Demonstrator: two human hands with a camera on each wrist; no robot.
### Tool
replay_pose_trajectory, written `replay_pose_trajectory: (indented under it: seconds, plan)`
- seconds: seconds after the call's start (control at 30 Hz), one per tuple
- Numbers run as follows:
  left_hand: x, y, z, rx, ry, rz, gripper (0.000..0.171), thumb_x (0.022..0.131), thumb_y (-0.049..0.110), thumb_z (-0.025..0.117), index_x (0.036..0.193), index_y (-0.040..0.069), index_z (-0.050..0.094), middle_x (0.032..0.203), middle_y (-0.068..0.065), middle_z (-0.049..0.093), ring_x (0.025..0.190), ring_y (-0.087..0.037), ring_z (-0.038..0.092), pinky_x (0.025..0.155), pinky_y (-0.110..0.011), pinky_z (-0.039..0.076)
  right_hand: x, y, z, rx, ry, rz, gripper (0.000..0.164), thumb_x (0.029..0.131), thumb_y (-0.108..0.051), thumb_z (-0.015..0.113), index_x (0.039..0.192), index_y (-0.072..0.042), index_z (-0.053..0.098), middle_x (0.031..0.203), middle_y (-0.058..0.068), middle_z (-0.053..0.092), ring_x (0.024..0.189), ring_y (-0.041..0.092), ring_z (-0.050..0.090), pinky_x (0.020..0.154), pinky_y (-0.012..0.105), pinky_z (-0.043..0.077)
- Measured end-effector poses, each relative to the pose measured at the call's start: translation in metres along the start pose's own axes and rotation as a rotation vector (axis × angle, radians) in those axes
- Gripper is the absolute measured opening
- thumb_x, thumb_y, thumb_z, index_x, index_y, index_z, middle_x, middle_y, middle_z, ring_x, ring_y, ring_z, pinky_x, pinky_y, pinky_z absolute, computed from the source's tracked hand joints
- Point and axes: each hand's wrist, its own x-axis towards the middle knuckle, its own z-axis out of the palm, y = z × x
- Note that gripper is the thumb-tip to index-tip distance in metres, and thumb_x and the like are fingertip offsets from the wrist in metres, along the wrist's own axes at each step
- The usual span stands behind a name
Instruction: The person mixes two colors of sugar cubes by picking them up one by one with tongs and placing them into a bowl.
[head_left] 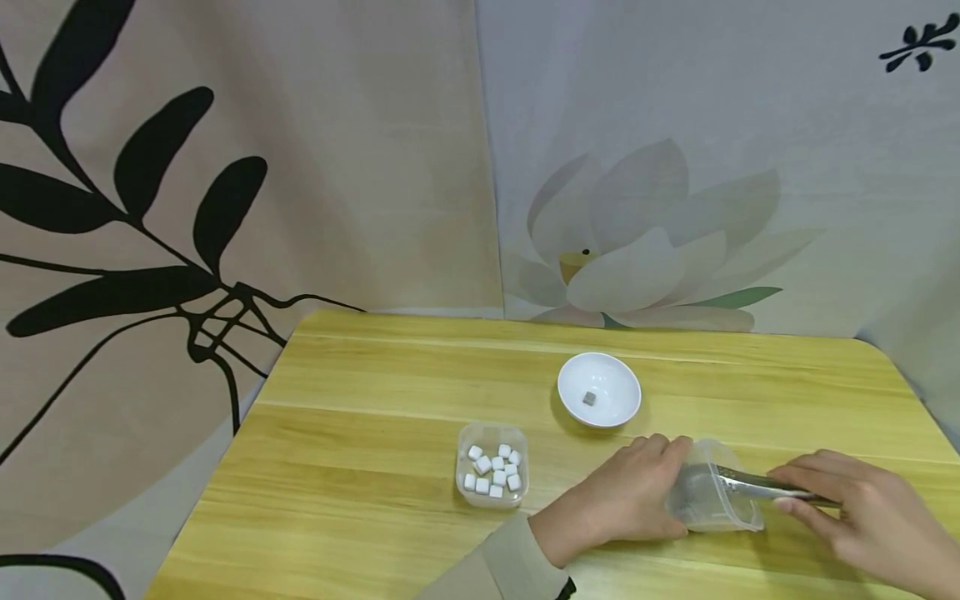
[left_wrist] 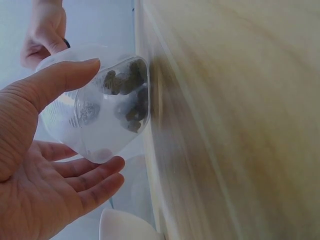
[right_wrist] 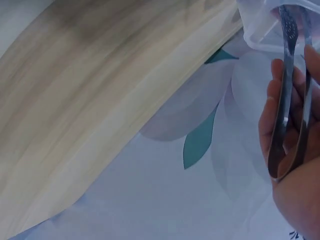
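Note:
My left hand [head_left: 626, 493] grips a clear plastic tub [head_left: 699, 502], tipped on its side with its mouth toward the right. In the left wrist view, thumb and fingers lie on either side of the tub, and several dark grey pieces [left_wrist: 131, 80] show through its base. My right hand [head_left: 862, 510] holds metal tongs [head_left: 759, 486], whose tips reach inside the tub's mouth. Their two arms stand apart in the right wrist view; whether the tips hold a piece cannot be seen. Behind the tub, a white bowl [head_left: 615, 392] contains one small grey cube [head_left: 589, 399].
Left of my left forearm, a second clear tub [head_left: 491, 433] stands upright with several white cubes [head_left: 498, 463] in it. Everything rests on a yellow wooden table [head_left: 360, 500]. A printed curtain [head_left: 405, 167] hangs behind the table's back edge.

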Motion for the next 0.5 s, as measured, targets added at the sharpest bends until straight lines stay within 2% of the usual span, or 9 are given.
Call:
replay_pose_trajectory:
  seconds: [0.1, 0.2, 0.27, 0.33, 0.5]
  plan:
    - [0.000, 0.000, 0.000, 0.010, 0.002, 0.000, 0.091, 0.073, 0.044, 0.094, 0.145, 0.015, 0.046, 0.116, 0.008, 0.057, 0.099, -0.002, 0.051, 0.087, -0.012, 0.042, -0.002, 0.002, -0.005, 0.004, 0.031, 0.026, 0.060, 0.095, -0.070, 0.050, 0.091, -0.018, 0.080, 0.089, -0.012, 0.070, 0.070, -0.003, 0.058, 0.056, 0.012, 0.039]
    - [0.000, 0.000, 0.001, 0.015, 0.004, 0.001, 0.091, 0.073, 0.044, 0.094, 0.145, 0.015, 0.047, 0.115, 0.008, 0.057, 0.098, -0.003, 0.050, 0.087, -0.012, 0.042, -0.005, 0.004, -0.010, 0.003, 0.050, 0.071, 0.061, 0.093, -0.071, 0.054, 0.091, -0.015, 0.080, 0.089, -0.013, 0.070, 0.070, -0.004, 0.060, 0.055, 0.010, 0.042]
    - [0.000, 0.000, 0.001, 0.018, 0.004, 0.002, 0.091, 0.073, 0.044, 0.094, 0.145, 0.015, 0.047, 0.115, 0.008, 0.057, 0.098, -0.003, 0.051, 0.087, -0.012, 0.042, -0.008, 0.007, -0.013, 0.022, 0.058, 0.105, 0.051, 0.090, -0.062, 0.069, 0.091, -0.012, 0.080, 0.090, -0.014, 0.071, 0.074, -0.006, 0.060, 0.056, 0.008, 0.044]
    - [0.000, 0.000, 0.001, 0.018, 0.004, 0.003, 0.091, 0.073, 0.044, 0.094, 0.145, 0.014, 0.047, 0.115, 0.008, 0.057, 0.099, -0.003, 0.051, 0.087, -0.012, 0.043, -0.011, 0.009, -0.016, 0.053, 0.079, 0.137, 0.048, 0.089, -0.054, 0.074, 0.092, -0.007, 0.079, 0.091, -0.016, 0.070, 0.075, -0.009, 0.059, 0.057, 0.006, 0.046]
    - [0.000, 0.000, 0.001, 0.021, 0.000, 0.004, 0.092, 0.074, 0.045, 0.094, 0.146, 0.014, 0.046, 0.116, 0.008, 0.057, 0.099, -0.003, 0.051, 0.087, -0.012, 0.042, -0.015, 0.014, -0.021, 0.136, 0.141, 0.191, 0.035, 0.093, -0.030, 0.077, 0.092, 0.005, 0.075, 0.098, -0.026, 0.063, 0.077, -0.012, 0.059, 0.059, 0.004, 0.047]
